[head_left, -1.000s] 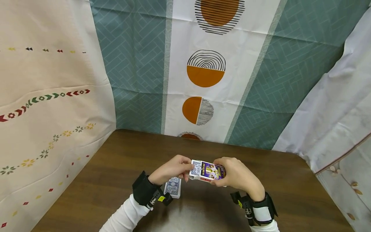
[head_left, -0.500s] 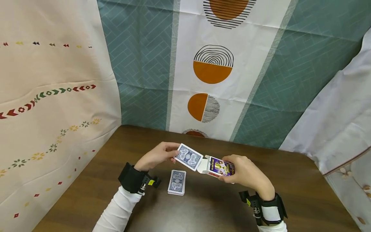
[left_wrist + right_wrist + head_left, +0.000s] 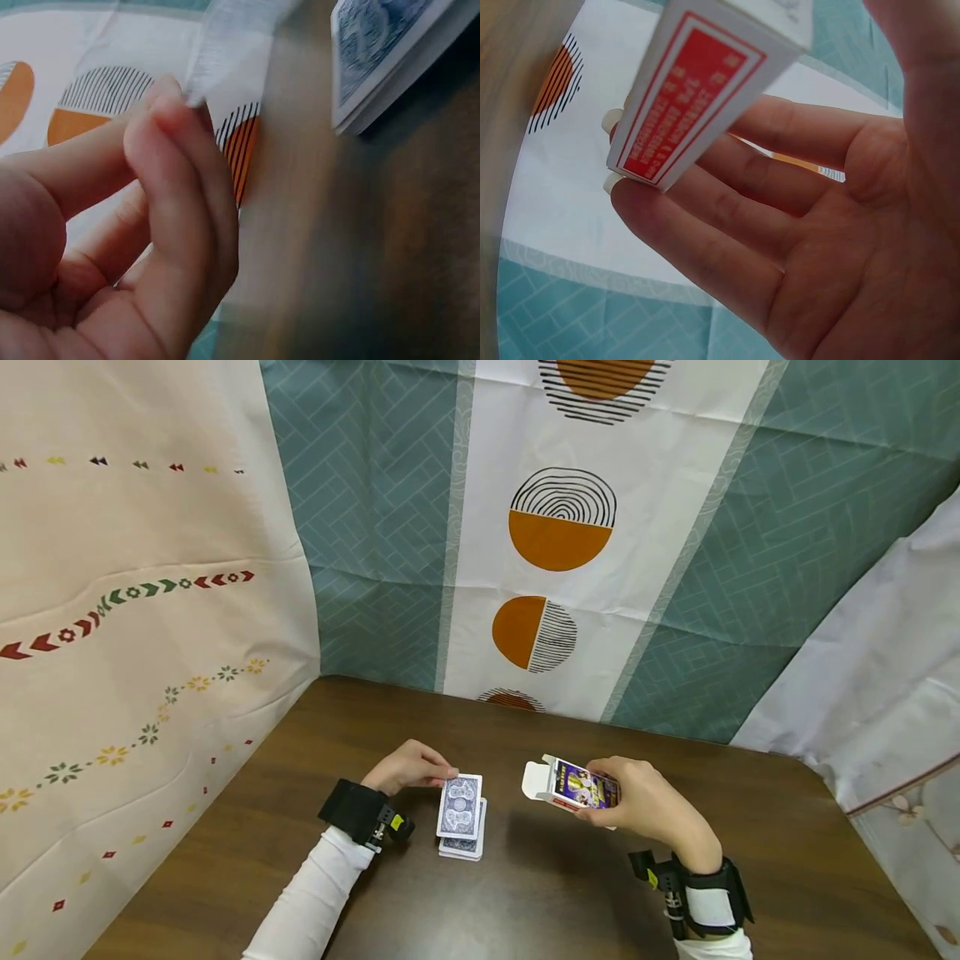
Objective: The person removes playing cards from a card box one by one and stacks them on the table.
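My left hand (image 3: 408, 767) pinches a blue-backed playing card (image 3: 459, 803) by its far corner. The card overlaps a small stack of matching cards (image 3: 460, 853) lying on the table. Seen from the left wrist, the held card (image 3: 232, 49) is blurred at the fingertips, and the stack (image 3: 375, 45) has thick white edges. My right hand (image 3: 651, 800) grips a purple-and-yellow card box (image 3: 583, 787) between thumb and fingers, its white end flap (image 3: 536, 779) folded out toward the left. In the right wrist view the box's red-and-white side (image 3: 682, 105) faces the camera.
A dark brown wooden table (image 3: 390, 902) lies under both hands. Behind it hangs a teal and white curtain (image 3: 375, 527) with orange circles. Patterned cream cloth (image 3: 150, 610) borders the left side, and white cloth (image 3: 885, 668) the right.
The left hand has drawn the card out of the box, carried it left and brought it over the stack. The right hand still holds the box, now with its flap showing.
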Motion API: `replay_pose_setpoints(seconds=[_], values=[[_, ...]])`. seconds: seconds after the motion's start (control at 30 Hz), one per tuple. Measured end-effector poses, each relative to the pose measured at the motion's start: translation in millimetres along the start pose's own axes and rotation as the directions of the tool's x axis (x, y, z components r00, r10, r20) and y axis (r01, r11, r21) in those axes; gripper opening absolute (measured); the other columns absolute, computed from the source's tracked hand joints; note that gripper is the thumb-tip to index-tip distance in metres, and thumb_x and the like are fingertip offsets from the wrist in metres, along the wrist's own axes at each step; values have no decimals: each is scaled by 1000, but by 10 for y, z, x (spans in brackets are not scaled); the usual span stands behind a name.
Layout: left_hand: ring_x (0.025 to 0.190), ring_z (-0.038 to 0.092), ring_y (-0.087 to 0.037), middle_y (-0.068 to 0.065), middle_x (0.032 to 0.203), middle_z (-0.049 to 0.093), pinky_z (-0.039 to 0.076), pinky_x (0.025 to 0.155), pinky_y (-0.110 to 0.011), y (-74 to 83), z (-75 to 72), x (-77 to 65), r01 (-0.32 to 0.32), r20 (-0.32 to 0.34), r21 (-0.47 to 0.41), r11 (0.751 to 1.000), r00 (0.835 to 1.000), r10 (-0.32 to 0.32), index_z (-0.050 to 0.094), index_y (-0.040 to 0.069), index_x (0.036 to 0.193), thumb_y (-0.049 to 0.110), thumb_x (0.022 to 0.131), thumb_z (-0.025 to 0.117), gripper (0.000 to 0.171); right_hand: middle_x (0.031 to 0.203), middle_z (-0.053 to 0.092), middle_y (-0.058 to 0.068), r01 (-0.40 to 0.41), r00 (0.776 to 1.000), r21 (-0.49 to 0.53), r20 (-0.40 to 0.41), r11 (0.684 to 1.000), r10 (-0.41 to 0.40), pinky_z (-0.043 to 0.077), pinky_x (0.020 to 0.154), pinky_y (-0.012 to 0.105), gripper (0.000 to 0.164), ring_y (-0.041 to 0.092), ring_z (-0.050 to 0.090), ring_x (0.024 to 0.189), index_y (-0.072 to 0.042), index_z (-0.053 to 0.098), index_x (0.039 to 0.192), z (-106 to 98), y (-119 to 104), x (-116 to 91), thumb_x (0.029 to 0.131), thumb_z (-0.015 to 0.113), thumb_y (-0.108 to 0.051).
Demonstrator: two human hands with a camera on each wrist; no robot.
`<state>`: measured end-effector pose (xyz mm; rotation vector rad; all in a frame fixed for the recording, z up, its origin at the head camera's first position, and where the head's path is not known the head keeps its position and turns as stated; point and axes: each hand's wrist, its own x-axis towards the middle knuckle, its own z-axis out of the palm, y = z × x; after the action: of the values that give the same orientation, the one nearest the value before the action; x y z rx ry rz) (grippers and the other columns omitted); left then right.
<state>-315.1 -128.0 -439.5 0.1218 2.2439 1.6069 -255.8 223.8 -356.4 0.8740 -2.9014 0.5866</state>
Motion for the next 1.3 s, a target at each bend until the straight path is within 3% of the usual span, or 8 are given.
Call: replay_pose_setpoints(seconds=[0.1, 0.33, 0.53, 0.77, 1.03, 1.3], values=[[65, 61, -8, -8, 87, 70, 55, 69, -21, -43, -1, -24, 38, 13, -15, 999, 999, -38, 71, -8, 103, 4, 87, 68, 20, 89, 65, -1, -8, 1000, 1, -13, 1000, 8, 45, 64, 21, 48, 7, 53, 75, -2, 66, 107, -13, 14, -14, 72, 82, -30], [63, 58, -6, -7, 83, 67, 53, 64, -18, -90, 7, -18, 25, 33, 10, 1000, 999, -25, 69, -13, 103, -2, 90, 62, 19, 88, 64, -1, -18, 1000, 3, -13, 1000, 18, 45, 64, 21, 48, 7, 53, 74, -2, 65, 107, -25, 47, -21, 73, 82, -31], [53, 57, -4, -5, 74, 68, 50, 56, -16, -106, 150, 13, 3, -88, 47, 999, 996, 1, 73, -11, 90, -6, 83, 67, 10, 88, 65, -1, 3, 1000, 20, -18, 1000, -2, 45, 64, 21, 46, 7, 54, 75, -2, 66, 105, -11, 61, -10, 73, 82, -30], [48, 59, -7, -6, 64, 69, 52, 53, -23, -112, 297, -18, -11, -246, 172, 985, 968, 54, 74, -2, 75, -1, 75, 77, 3, 90, 65, 0, -14, 1000, 21, 4, 1000, 14, 45, 64, 21, 49, 7, 54, 76, -2, 65, 107, 2, 47, 2, 72, 81, -31], [46, 59, -11, -6, 63, 69, 51, 50, -25, -95, 336, -24, -18, -294, 220, 975, 952, 84, 74, 2, 73, -1, 74, 78, 6, 92, 66, 2, -17, 1000, 19, 17, 1000, 16, 46, 65, 22, 51, 9, 54, 77, 0, 65, 108, 25, 40, 13, 73, 82, -33], [43, 58, -10, -5, 57, 67, 48, 47, -23, -110, 336, -17, -6, -295, 252, 968, 952, 83, 72, 3, 69, 1, 73, 80, 9, 92, 66, 3, -17, 999, 26, 32, 1000, 16, 46, 65, 22, 50, 10, 55, 77, 1, 65, 108, 38, 43, 17, 73, 81, -31]])
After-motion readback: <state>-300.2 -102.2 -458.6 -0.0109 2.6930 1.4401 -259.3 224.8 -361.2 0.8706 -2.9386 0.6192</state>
